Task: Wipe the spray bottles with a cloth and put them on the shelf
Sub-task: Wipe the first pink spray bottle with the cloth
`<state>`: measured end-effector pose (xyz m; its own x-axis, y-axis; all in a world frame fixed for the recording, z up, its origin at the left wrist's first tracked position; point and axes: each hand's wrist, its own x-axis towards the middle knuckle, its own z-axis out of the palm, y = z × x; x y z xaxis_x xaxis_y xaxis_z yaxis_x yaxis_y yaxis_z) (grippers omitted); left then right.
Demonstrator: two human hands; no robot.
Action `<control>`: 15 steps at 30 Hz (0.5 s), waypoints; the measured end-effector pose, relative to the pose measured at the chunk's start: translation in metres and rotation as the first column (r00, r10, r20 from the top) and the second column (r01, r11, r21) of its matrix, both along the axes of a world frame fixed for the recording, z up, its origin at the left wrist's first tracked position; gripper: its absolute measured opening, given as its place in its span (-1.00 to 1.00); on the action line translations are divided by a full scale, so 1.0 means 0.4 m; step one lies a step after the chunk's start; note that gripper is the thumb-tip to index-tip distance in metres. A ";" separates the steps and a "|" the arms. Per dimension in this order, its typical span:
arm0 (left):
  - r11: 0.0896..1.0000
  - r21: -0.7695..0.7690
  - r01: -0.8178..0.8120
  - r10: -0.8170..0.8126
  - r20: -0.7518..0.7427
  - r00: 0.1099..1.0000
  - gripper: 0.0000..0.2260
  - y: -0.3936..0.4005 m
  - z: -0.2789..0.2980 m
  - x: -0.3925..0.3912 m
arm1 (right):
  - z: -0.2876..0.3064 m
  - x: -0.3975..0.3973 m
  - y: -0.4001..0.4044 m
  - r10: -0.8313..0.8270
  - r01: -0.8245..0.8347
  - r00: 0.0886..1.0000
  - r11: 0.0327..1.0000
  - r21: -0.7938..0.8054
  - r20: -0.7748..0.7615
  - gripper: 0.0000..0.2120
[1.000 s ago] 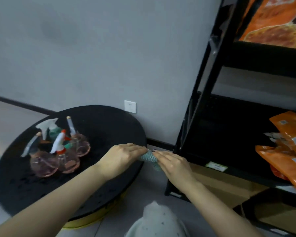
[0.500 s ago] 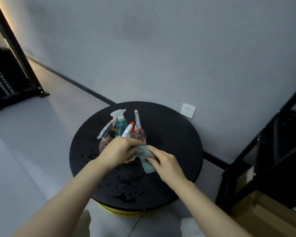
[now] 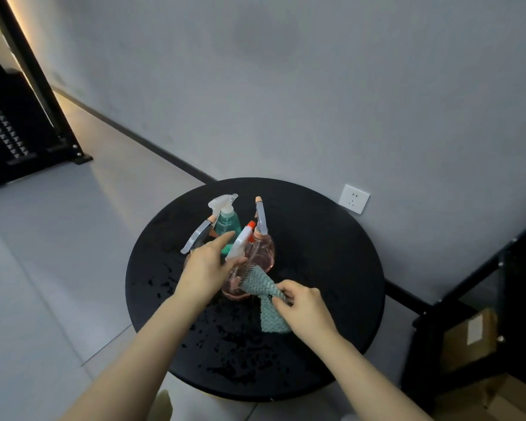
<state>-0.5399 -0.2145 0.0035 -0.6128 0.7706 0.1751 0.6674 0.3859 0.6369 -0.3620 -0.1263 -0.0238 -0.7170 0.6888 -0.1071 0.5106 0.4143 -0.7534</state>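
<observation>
Now your left hand [image 3: 205, 270] reaches, fingers extended, over the nearest pink round plastic spray bottle [image 3: 236, 285] on the black round table [image 3: 331, 284]; beside that bottle, your right hand [image 3: 304, 308] pinches the teal knitted cloth [image 3: 266, 299].

It looks like a shop back room: black metal shelves [image 3: 483, 268], a cardboard box [image 3: 465, 338], gray floor tiles [image 3: 43, 268].

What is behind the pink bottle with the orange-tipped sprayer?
Behind that pink bottle stand a teal bottle and another pink bottle, on the round black table. The left hand hides most of a fourth bottle and the bottles' bases.
</observation>
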 end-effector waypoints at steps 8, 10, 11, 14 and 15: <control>0.990 0.014 -0.141 0.132 0.266 0.955 -0.77 0.077 -0.067 0.002 | -0.036 0.001 0.025 -0.069 0.068 0.998 0.990 -0.122 0.000 -0.97; 0.982 0.054 -0.183 0.155 0.330 0.931 -0.80 0.087 -0.075 0.001 | -0.039 0.007 0.031 -0.090 0.086 0.996 0.979 -0.185 -0.017 -0.78; 0.979 0.064 -0.194 0.160 0.353 0.922 -0.81 0.089 -0.077 0.002 | -0.044 0.011 0.034 -0.098 0.091 0.995 0.973 -0.213 -0.027 -0.68; 0.971 0.084 -0.225 0.171 0.419 0.892 -0.84 0.093 -0.077 0.003 | -0.054 0.018 0.045 -0.139 0.128 0.990 0.962 -0.242 -0.030 -0.59; 0.966 0.099 -0.237 0.173 0.429 0.886 -0.87 0.094 -0.074 0.001 | -0.056 0.021 0.049 -0.152 0.139 0.988 0.957 -0.255 -0.032 -0.61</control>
